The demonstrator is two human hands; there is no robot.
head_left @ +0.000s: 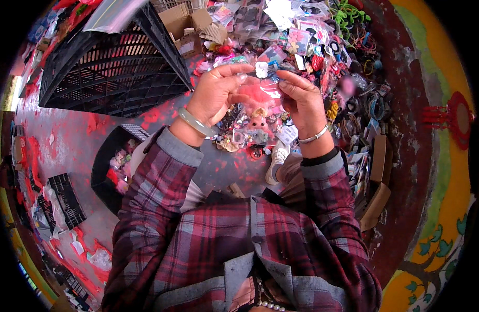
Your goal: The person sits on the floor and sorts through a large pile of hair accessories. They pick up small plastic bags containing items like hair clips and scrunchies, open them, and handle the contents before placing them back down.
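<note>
Both my hands are raised in front of me over a heap of small goods. Between them is a clear plastic bag [270, 89] with something pink and frilly inside. My left hand [208, 96] pinches the bag's left side, and my right hand [305, 101] pinches its right side. A small white flower-shaped piece [261, 69] shows at the bag's top edge, between my fingertips. Just below the pink part is a small doll-like face [258, 121]; whether it lies inside the bag or behind it is unclear.
A heap of packaged accessories [302, 39] spreads ahead and to the right. At the upper left stands a tilted black plastic crate [119, 67], with a cardboard box [179, 21] beside it. A black bin [105, 171] holding pink items sits by my left forearm. Cardboard [377, 195] lies at right.
</note>
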